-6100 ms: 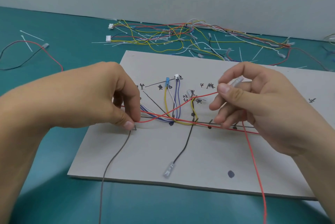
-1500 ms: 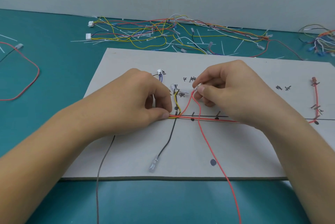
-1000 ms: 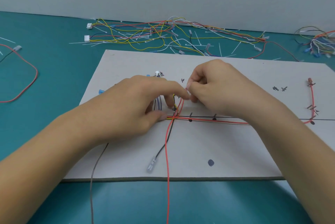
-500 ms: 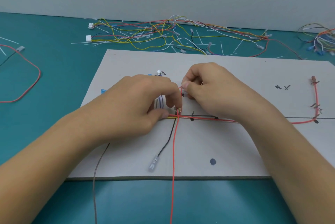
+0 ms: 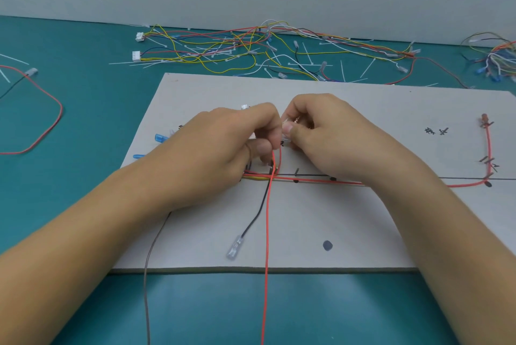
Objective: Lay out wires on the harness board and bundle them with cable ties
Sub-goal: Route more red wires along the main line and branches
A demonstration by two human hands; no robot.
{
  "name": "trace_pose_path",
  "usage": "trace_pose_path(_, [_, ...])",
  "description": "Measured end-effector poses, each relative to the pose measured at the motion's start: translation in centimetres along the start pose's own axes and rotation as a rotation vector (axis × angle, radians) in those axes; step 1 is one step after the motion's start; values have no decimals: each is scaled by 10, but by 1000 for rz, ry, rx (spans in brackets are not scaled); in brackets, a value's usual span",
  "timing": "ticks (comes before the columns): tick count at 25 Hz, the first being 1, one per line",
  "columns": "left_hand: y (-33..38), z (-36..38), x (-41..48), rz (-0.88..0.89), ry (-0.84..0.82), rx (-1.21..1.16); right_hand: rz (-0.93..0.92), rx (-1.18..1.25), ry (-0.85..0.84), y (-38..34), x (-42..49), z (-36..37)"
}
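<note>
The person is working at the middle of the harness board [image 5: 363, 233], where the drawn trunk line meets an upward branch. The left hand [image 5: 223, 149] is curling over that junction, its fingers [image 5: 272, 132] pinching the red wire [image 5: 267, 233] just above the crossing. The right hand [image 5: 329, 138] is pinching the clear terminal [image 5: 285, 132] at the wire's upper end between thumb and forefinger. Below the pinch, the red wire is running straight toward the person, crossing the trunk and leaving the board's near edge, with its far end out of view.

Other leads are already lying on the board: a second red lead [image 5: 487, 149] following the trunk to the right and turning up, a black wire [image 5: 252, 221] angling down to its own terminal, and a grey wire [image 5: 150, 247] trailing off the near edge.

The step in hand looks like layout, not bundling — no tie is visible on the board's wires. The next move probably calls for seating the terminal at its branch mark, then swinging the loose length onto its drawn path while the left hand is pinning the junction so the laid leads do not shift. The cable ties [image 5: 342, 71] are lying loose on the teal surface [image 5: 83, 205] behind the board, beside the spare wires [image 5: 223, 48] — well apart from both hands.
</note>
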State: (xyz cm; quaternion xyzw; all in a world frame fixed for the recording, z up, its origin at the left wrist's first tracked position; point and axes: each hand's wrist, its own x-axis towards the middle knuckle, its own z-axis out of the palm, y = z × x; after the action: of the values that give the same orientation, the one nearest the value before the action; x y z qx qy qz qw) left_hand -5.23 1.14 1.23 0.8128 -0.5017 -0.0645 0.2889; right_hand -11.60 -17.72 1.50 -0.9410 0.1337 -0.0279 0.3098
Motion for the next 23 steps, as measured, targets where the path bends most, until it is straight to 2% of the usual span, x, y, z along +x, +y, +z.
trace_pose_path(2, [0,-1,0,-8,23,-49,0,-8,7,1,0,1])
trace_pose_path(9, [-3,0,-1,-74,92,-2,-17,-65,58,2,2,9])
trace_pose_path(15, [1,-4,-3,-107,55,20,-15,-55,64,2,1,12])
trace_pose_path(23, [4,1,-4,-146,202,-94,-8,-6,75,2,-1,7])
